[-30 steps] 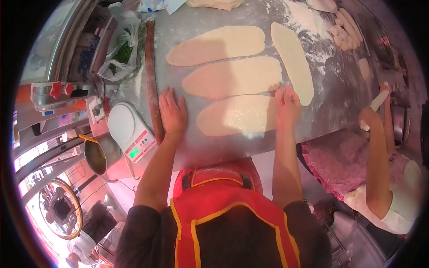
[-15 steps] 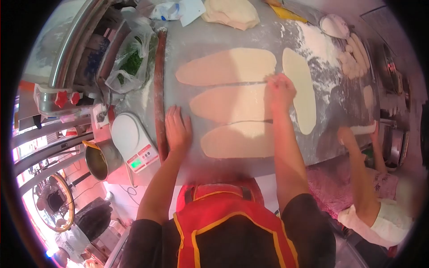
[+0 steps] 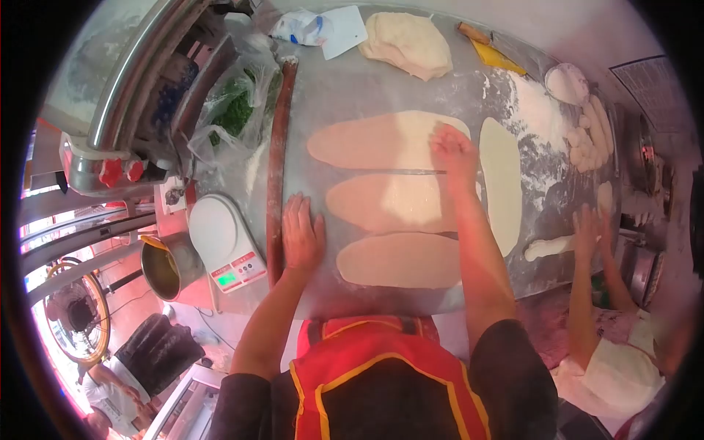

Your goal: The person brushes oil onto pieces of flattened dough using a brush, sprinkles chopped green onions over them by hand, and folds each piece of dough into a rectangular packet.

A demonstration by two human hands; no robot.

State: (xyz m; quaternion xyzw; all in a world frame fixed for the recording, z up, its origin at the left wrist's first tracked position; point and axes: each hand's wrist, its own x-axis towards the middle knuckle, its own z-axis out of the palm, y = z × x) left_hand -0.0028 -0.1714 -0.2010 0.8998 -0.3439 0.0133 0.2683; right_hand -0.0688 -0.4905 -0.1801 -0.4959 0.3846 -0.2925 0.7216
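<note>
My left hand (image 3: 301, 233) lies flat on the steel table, fingers stretched out, just right of a long wooden rolling pin (image 3: 278, 169). Over the right end of the far flattened dough sheet (image 3: 367, 141) is my right hand (image 3: 453, 152). Its fingers are curled together; what they hold, if anything, is hidden. Below that sheet lie a middle dough sheet (image 3: 389, 202) with shiny spots and a near dough sheet (image 3: 396, 260), partly behind my right forearm. Another dough sheet (image 3: 501, 183) stands lengthwise to their right.
A digital scale (image 3: 220, 231) and metal pot (image 3: 169, 268) are at left, near bagged greens (image 3: 233, 110). At the back sits a dough lump (image 3: 407, 44); flour (image 3: 528, 110) and dough pieces (image 3: 590, 139) are at right. A co-worker's hands (image 3: 590, 231) touch a dough strip (image 3: 550, 248).
My right hand has moved from the gap at the sheets' right ends onto the far sheet. The view has shifted. The co-worker's dough strip now lies on the table.
</note>
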